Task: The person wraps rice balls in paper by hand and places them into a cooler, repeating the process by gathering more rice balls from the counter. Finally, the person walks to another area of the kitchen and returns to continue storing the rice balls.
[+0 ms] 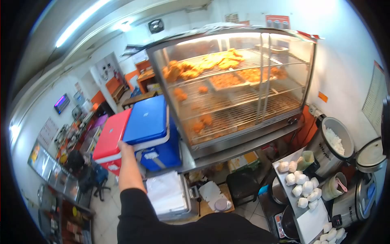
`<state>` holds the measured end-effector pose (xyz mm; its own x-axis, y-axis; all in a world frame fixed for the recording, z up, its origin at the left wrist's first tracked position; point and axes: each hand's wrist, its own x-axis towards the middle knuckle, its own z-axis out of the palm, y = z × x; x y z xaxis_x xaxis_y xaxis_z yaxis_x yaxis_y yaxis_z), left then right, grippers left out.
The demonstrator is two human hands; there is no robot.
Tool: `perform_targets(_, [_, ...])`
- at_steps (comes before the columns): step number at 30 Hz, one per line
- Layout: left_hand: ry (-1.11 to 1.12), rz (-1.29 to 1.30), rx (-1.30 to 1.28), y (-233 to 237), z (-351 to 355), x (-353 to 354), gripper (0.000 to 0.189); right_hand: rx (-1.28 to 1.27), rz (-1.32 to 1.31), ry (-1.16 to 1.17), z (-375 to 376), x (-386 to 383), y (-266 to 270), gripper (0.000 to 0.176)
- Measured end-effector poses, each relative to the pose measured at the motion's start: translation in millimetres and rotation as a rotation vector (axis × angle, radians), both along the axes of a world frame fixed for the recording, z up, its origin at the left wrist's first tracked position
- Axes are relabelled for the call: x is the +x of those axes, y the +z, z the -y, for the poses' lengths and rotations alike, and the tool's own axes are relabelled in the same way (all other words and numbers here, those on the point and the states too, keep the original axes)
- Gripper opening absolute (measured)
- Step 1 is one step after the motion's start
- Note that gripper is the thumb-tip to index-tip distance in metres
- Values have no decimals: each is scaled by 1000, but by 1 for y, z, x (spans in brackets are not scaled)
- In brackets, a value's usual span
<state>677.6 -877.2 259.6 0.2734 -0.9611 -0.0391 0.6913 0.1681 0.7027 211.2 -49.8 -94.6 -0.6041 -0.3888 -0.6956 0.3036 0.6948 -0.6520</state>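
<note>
**Hands.** One is in view. The left hand (124,147), on a bare forearm coming out of a black sleeve, reaches to the left end of the steel counter (190,162). It meets the seam between two coolers. The fingertips are hidden against the cooler edges, so the grip cannot be told as wide, narrow or holding. The right hand is out of view.

**Coolers.** There are two. The red cooler (109,139) stands at the counter's left end. The blue cooler (152,122) touches its right side. The hand is in contact with both at their near corners.

**Glass cabinet (243,93).** There is one, just right of the blue cooler, and it takes up the rest of the counter. It holds three wire racks. Fried pieces lie on all three, most of them on the top rack.

**Right side.** A white tray (313,221) carries wrapped white balls (301,179). There are about a dozen, but the exact count is uncertain. Three rice cookers stand beside the tray. The open cooker (334,143) shows white rice.

**Under the counter.** There is one bin of stacked white sheets (166,193) and one black stool (243,184).

**Room.** The floor is pale tile and the walls are white. One lit ceiling tube (81,20) and one wall fan (156,25) are in view. Cluttered shelves run along the far left.
</note>
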Motion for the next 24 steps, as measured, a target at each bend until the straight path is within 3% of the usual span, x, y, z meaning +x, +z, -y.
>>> perform_targets(2, [-23,32,-92,34,-16,-30,53,12,22,5,4,-10,-1,42])
perform_targets(4, [268,223,145,62,-45,-46,48,25,39,5,6,-19,-2,43])
perform_targets(6, [477,532,97,86,-43,-66,40,27,48,5,4,-31,-6,43])
perform_targets(7, [328,394,-335,91,-37,-75,30,27,49,5,0,-37,-8,44])
perform_targets(8, [358,519,-294,103,-27,-83,25,31,48,10,-4,-45,-11,44])
perform_targets(9, [361,617,-402,144,-86,-128,27,31,41,16,-11,-53,-13,45])
perform_targets(10, [516,1026,-365,165,-109,-147,38,27,42,24,-15,-61,-14,45])
perform_targets(11, [414,771,-621,148,-63,-146,50,25,40,29,-19,-68,-13,45])
perform_targets(12, [473,925,-536,153,-68,-161,60,22,35,36,-20,-76,-13,46])
perform_targets(13, [372,906,-573,171,-99,-186,59,20,36,39,-22,-83,-11,46])
perform_targets(15, [568,1184,-622,181,-112,-214,51,1,29,36,-27,-93,-11,47])
perform_targets(19, [293,1284,-718,187,-115,-244,46,-70,12,9,-29,-98,-12,48])
perform_targets(20, [402,1208,-908,189,-122,-253,39,-97,1,14,-19,-95,-4,49])
perform_targets(22, [-71,1315,-623,179,-87,-225,31,-150,-15,-9,-4,-83,12,50])
perform_targets(23, [-199,1116,-749,181,-104,-229,33,-145,8,-132,17,-70,70,49])
perform_targets(24, [-245,1054,-593,183,-114,-223,33,-247,72,-211,25,-65,55,46])
